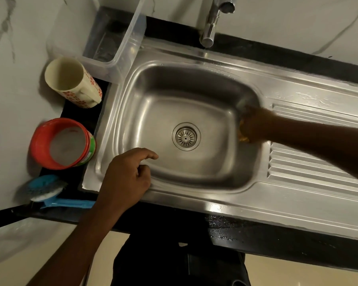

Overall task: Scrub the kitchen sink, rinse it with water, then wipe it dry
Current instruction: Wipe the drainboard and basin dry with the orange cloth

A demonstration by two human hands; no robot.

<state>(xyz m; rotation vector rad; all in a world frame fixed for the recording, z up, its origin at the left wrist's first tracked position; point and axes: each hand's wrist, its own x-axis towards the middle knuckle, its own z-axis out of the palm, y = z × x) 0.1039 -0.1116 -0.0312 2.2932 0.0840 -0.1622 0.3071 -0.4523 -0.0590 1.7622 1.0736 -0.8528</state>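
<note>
**A:** Where is the right hand working at this moment?

**B:** The right hand (254, 124) is pressing against the right wall of the sink (194, 56), inside the basin, just below the rim where the draining board (318, 162) is beginning. It is holding a yellow pad (243, 138), and only one edge of the pad is showing under the hand. The picture is blurring there, so I am not making out each finger, but they are looking curled round the pad.

**A:** And the left hand?

**B:** The left hand (124, 178) is resting on the near left rim and is holding nothing. Its fingers are curling loosely, and the index finger is reaching a little over the basin.

**A:** Which way is the rest of the basin lying from the pad?

**B:** The floor and the drain (186, 136) are lying to the left of the pad and lower. The basin is running longer from left to right than from front to back. The right arm is coming in across the draining board, so I am judging that the right hand is the nearer one. I am also expecting a stroke down the wall and leftward, toward the drain. The left hand is sitting well apart from the pad, on the opposite side of the basin.

**A:** Is the tap running?

**B:** The tap (210, 27) is standing behind the far rim, and I am not seeing water coming from it.
</note>
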